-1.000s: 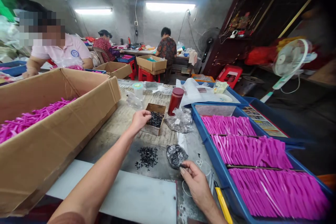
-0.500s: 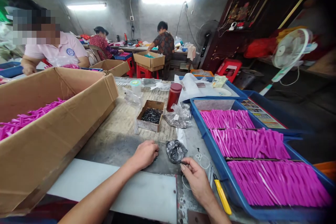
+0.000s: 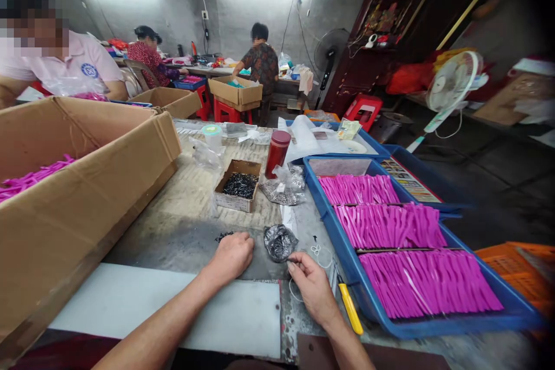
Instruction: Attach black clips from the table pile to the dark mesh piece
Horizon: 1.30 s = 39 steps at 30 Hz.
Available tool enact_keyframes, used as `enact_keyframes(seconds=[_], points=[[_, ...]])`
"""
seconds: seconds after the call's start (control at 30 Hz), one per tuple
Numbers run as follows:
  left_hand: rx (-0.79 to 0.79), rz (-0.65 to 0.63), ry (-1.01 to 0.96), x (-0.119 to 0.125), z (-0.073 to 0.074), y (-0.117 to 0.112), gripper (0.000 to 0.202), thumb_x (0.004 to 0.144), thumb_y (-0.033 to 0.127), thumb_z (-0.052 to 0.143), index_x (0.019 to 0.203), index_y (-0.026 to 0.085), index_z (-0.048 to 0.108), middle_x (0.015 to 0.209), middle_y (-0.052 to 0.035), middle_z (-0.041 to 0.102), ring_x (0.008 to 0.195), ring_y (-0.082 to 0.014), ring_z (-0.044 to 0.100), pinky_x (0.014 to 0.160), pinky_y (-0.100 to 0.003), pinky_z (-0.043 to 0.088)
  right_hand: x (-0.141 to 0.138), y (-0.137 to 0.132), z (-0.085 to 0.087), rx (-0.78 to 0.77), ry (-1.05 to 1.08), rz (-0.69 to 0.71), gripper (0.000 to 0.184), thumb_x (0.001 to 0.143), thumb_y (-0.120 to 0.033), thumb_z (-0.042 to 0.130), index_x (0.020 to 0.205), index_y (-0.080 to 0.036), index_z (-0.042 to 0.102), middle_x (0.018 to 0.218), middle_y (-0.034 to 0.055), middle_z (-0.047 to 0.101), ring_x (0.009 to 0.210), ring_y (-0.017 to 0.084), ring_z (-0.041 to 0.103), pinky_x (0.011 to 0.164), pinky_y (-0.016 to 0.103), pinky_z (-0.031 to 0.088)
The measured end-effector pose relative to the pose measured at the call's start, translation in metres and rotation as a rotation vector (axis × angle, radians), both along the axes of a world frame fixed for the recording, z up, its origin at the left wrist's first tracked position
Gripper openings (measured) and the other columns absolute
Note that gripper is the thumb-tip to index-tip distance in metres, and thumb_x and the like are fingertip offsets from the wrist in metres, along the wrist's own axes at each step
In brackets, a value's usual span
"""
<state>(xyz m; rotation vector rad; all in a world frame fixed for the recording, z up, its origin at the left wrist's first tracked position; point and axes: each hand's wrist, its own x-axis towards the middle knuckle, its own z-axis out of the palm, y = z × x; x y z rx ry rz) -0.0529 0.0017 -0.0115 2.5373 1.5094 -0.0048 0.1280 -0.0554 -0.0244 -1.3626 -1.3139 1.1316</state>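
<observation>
My right hand [image 3: 311, 283] pinches the near right edge of a small dark plastic bag [image 3: 277, 250], which lies open on the table like a shallow bowl. Small black pieces show inside it. Left of the bag, my left hand [image 3: 233, 255] rests low over the tabletop, its fingers curled inward; what they hold, if anything, is hidden. A few loose black pieces [image 3: 222, 237] lie beside its knuckles. Beyond both hands stands a small cardboard box [image 3: 233, 202] filled with similar black pieces. A yellow-handled tool [image 3: 350, 309] lies right of my right hand.
A blue tray [image 3: 392, 325] on the right holds rows of magenta strips [image 3: 425, 283]. At left stands a large carton [image 3: 95, 196] with more magenta pieces. A red canister [image 3: 277, 155] and a clear bag of small parts [image 3: 284, 189] stand behind. Co-workers sit farther off.
The view has turned slightly right, so everything sits farther left. Loose black pieces now show beside my left hand. My right hand keeps its pinch on the bag's edge.
</observation>
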Motion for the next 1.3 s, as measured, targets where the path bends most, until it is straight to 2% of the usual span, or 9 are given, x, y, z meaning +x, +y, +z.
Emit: enact_keyframes(seconds=[0.1,0.37,0.53,0.8,0.9,1.03,1.17,1.3], points=[[-0.012,-0.015,-0.024,0.000,0.002,-0.001,0.021,0.075,0.016,0.035,0.072,0.017,0.056,0.077,-0.0063,0.056,0.075,-0.0181,0.051,0.066,-0.027,0.037,0.001,0.003,0.004,0.007,-0.029,0.000,0.016,0.072,-0.030,0.047,0.075,-0.015,0.054,0.059,-0.0019,0.048,0.055,0.012,0.043,0.052,0.021,0.034],[-0.122,0.046,-0.113,-0.003,0.008,0.002,0.013,0.073,0.019,0.042,0.072,0.018,0.054,0.079,-0.0032,0.054,0.080,-0.0170,0.049,0.066,-0.024,0.035,0.002,0.016,0.007,0.035,-0.171,0.025,0.018,0.072,-0.032,0.046,0.074,-0.016,0.054,0.059,-0.0021,0.049,0.054,0.012,0.043,0.052,0.021,0.034],[-0.086,0.015,-0.145,-0.003,0.007,-0.001,0.016,0.074,0.017,0.038,0.070,0.017,0.054,0.076,-0.0037,0.053,0.076,-0.0172,0.047,0.062,-0.024,0.033,0.001,0.017,0.006,0.053,-0.238,0.045,0.016,0.074,-0.029,0.045,0.075,-0.016,0.054,0.056,-0.0026,0.046,0.053,0.012,0.042,0.051,0.021,0.033],[-0.132,0.048,-0.180,-0.002,0.011,-0.003,0.014,0.074,0.019,0.040,0.071,0.018,0.053,0.077,-0.0031,0.052,0.076,-0.0163,0.047,0.064,-0.024,0.033,0.003,0.023,0.009,0.091,-0.331,0.045,0.016,0.074,-0.026,0.044,0.074,-0.016,0.057,0.057,-0.0010,0.054,0.053,0.013,0.047,0.050,0.022,0.036],[-0.132,0.062,-0.172,0.000,0.012,-0.003,0.009,0.072,0.020,0.045,0.074,0.018,0.054,0.079,-0.0035,0.052,0.078,-0.0170,0.047,0.066,-0.024,0.033,0.003,0.032,0.012,0.162,-0.473,0.075,0.016,0.074,-0.022,0.043,0.075,-0.017,0.058,0.065,0.0014,0.059,0.062,0.015,0.052,0.057,0.023,0.038],[-0.112,0.086,-0.156,0.001,0.009,-0.004,0.010,0.072,0.020,0.045,0.076,0.019,0.054,0.080,-0.0031,0.052,0.079,-0.0172,0.047,0.065,-0.024,0.033,-0.001,0.044,0.011,0.239,-0.767,0.207,0.019,0.074,-0.014,0.040,0.077,-0.017,0.058,0.075,0.0035,0.060,0.073,0.016,0.053,0.065,0.024,0.037],[-0.082,0.053,-0.131,0.002,0.005,-0.004,0.014,0.073,0.019,0.041,0.072,0.018,0.054,0.077,-0.0036,0.053,0.078,-0.0181,0.048,0.062,-0.025,0.033,-0.008,0.051,0.009,0.194,-1.132,0.315,0.017,0.074,-0.014,0.041,0.074,-0.019,0.058,0.073,0.0030,0.058,0.072,0.015,0.052,0.063,0.023,0.034],[-0.066,0.048,-0.112,0.004,0.004,-0.005,0.019,0.075,0.017,0.036,0.071,0.018,0.054,0.078,-0.0044,0.053,0.078,-0.0187,0.047,0.062,-0.026,0.032,-0.013,0.054,0.009,0.164,-1.225,0.323,0.016,0.075,-0.015,0.042,0.075,-0.019,0.057,0.076,0.0044,0.058,0.073,0.017,0.051,0.062,0.025,0.031]])
